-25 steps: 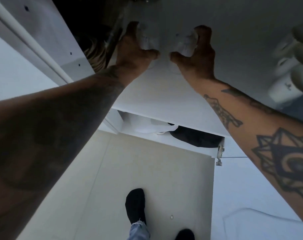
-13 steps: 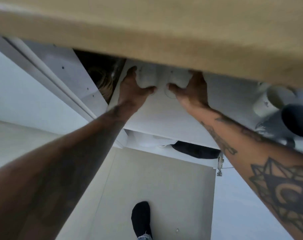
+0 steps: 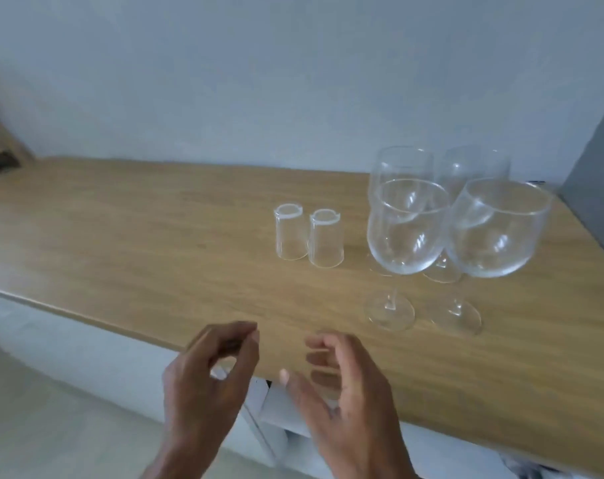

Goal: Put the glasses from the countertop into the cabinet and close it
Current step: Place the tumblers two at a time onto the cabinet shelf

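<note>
Two small clear glasses stand upside down side by side on the wooden countertop (image 3: 138,236): the left small glass (image 3: 290,233) and the right small glass (image 3: 325,239). To their right stand several large wine glasses, the nearest ones being the front left wine glass (image 3: 404,233) and the front right wine glass (image 3: 497,229). My left hand (image 3: 207,382) and my right hand (image 3: 345,385) hover over the counter's front edge, fingers curled and apart, holding nothing. Both are well short of the small glasses. The open white cabinet (image 3: 276,406) shows below the counter between my hands.
A pale wall (image 3: 293,81) backs the counter. A dark grey panel (image 3: 597,167) rises at the right end. A wooden frame (image 3: 7,136) leans at the far left. Pale floor (image 3: 51,426) lies below left.
Earlier both hands were inside the cabinet gripping small glasses on a shelf. Now the view has risen to the countertop and both hands are out and empty.
</note>
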Demonstrator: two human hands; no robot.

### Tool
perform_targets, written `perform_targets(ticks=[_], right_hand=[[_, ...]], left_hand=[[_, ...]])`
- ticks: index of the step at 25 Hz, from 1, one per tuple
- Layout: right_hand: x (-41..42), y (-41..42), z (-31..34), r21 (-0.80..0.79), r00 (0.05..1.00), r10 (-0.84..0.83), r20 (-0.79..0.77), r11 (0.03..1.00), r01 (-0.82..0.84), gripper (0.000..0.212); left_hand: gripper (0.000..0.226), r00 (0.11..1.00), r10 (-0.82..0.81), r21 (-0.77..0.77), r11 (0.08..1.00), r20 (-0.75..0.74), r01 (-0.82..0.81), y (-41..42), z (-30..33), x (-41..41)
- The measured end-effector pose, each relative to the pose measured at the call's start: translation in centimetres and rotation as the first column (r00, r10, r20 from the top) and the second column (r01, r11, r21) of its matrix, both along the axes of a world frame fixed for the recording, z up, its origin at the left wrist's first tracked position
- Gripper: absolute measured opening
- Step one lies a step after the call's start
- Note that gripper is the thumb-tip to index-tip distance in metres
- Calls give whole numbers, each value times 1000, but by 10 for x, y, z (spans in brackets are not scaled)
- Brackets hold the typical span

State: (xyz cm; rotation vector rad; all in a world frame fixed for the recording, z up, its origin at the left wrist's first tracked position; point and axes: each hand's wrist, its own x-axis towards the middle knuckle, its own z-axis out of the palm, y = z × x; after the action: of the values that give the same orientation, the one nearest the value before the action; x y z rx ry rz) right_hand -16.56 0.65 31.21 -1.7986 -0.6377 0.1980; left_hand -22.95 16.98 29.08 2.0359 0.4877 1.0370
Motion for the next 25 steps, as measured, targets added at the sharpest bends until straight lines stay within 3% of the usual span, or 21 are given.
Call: perform_targets(ticks=[2, 4, 8, 10, 13, 18, 25], right_hand=[[36, 34, 23, 52, 986, -125, 110, 991, 120, 46], [75, 72, 26, 31, 959, -258, 119, 966, 256, 57], [139, 124, 0, 0, 873, -465, 147, 883, 470, 72], [161, 136, -17, -15, 847, -501, 176, 859, 511, 75], [178, 142, -33, -14, 821, -518, 241, 844, 536, 74], [170, 133, -33, 8, 841, -470, 268, 874, 486, 69], [78, 76, -3, 131, 902, -351, 251, 936, 328, 66]], left_hand=[[17, 1000, -14, -89, 996, 16, 15, 21, 29, 48], [28, 999, -21, -165, 986, -42, 13, 42, 37, 101], [89, 966, -88, -200, 979, -244, 38, 84, 17, 179], [102, 955, -144, -208, 974, -259, 91, 100, 2, 198], [98, 952, -226, -250, 953, -205, 173, 115, -16, 211], [78, 969, -204, -219, 960, -137, 172, 111, -17, 193], [68, 993, -119, -269, 956, 10, 117, 67, 9, 84]])
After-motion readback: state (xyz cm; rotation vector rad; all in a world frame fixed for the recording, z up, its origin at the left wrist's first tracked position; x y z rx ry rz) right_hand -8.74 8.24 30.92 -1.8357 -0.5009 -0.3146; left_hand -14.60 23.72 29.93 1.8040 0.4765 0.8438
